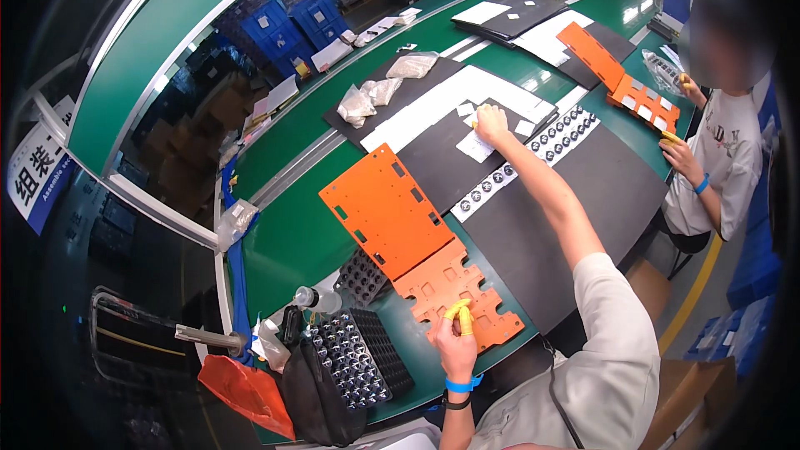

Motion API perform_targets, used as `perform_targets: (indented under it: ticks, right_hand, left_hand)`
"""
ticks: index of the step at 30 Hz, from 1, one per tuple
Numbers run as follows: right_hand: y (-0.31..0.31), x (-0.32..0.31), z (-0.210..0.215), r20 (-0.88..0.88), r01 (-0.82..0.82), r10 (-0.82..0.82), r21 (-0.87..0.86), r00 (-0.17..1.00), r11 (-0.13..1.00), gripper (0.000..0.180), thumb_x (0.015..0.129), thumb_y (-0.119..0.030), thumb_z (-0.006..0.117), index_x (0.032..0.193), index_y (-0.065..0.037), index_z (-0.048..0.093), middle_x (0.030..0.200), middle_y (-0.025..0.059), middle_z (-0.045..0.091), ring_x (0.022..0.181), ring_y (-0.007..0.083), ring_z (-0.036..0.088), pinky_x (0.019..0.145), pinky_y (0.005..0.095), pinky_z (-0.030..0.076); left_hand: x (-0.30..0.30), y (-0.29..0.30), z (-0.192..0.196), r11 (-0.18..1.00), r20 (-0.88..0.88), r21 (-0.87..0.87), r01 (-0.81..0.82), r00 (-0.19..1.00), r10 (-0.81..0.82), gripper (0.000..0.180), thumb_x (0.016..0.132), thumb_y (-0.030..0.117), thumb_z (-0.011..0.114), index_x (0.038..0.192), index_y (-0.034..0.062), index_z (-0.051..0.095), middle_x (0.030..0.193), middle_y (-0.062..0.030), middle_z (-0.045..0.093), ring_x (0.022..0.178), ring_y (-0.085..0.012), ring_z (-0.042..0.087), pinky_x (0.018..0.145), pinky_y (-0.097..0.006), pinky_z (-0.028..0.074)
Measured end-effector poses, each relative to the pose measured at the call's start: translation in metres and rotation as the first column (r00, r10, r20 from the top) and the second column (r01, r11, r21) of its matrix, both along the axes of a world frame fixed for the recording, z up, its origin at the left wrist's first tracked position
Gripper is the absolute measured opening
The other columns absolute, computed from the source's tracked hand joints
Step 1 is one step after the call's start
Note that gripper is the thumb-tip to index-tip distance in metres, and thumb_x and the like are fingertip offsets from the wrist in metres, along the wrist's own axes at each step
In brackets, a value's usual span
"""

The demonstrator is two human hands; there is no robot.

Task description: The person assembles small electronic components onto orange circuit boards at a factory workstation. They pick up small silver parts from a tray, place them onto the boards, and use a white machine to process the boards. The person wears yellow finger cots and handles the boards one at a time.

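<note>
My left hand [457, 348], with yellow finger covers and a blue wristband, is over the near part of an orange hinged fixture. Its fingers are closed in a pinch; what they hold, if anything, is too small to make out. The fixture's flat lid [387, 212] lies folded back, away from me; its notched base [454, 283] is beneath my left fingers. My right arm stretches far forward. My right hand [491, 123] is curled down at small white pieces [474, 148] on a black board [433, 150]; its fingertips are mostly hidden.
A white strip of round black parts [487, 189] lies right of the fixture. Black trays of parts [350, 358], a clear bottle [318, 298] and an orange bag [246, 392] are at left. Plastic bags [379, 92] lie farther off. A co-worker [721, 142] handles another orange fixture [642, 104] at right.
</note>
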State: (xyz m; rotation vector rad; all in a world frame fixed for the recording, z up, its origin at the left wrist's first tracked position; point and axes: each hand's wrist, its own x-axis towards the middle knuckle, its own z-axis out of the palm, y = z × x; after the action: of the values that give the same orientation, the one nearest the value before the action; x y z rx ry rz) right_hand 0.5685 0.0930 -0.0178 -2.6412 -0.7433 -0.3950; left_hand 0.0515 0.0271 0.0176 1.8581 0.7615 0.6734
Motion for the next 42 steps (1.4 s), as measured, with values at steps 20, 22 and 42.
perform_targets:
  ticks: [20,22,42]
  right_hand:
    - [0.020,-0.061,0.015,-0.013,-0.152,0.151,-0.044,0.988,0.987,0.037,0.083,-0.032,0.071,0.103,-0.002,0.070,0.113,0.0174,0.064,0.110,0.0319,0.058,0.095,0.0454,0.046]
    - [0.020,-0.070,0.012,-0.006,-0.195,0.195,-0.029,0.981,0.980,0.044,0.083,-0.039,0.073,0.106,-0.002,0.068,0.115,0.0171,0.062,0.112,0.0321,0.057,0.096,0.0464,0.046]
    - [0.053,-0.141,0.019,0.293,-0.389,0.455,-0.257,0.841,0.885,0.011,0.081,-0.012,0.067,0.089,-0.005,0.063,0.074,0.0081,0.070,0.070,0.0245,0.073,0.058,0.0361,0.055]
  left_hand:
    - [0.000,0.000,-0.007,1.000,0.028,0.016,-0.007,1.000,0.006,0.017,0.099,0.008,0.062,0.111,0.0013,0.073,0.079,0.0001,0.065,0.067,-0.0043,0.053,0.059,-0.021,0.041]
    - [0.000,-0.001,-0.004,1.000,0.020,-0.020,0.003,1.000,-0.002,0.017,0.099,0.007,0.062,0.111,0.0010,0.072,0.081,-0.0006,0.065,0.069,-0.0050,0.055,0.062,-0.021,0.043]
    - [-0.003,-0.003,0.008,0.999,-0.015,0.036,-0.006,1.000,0.007,0.019,0.096,0.004,0.062,0.111,-0.0006,0.073,0.081,-0.0037,0.069,0.069,-0.0074,0.059,0.064,-0.023,0.046]
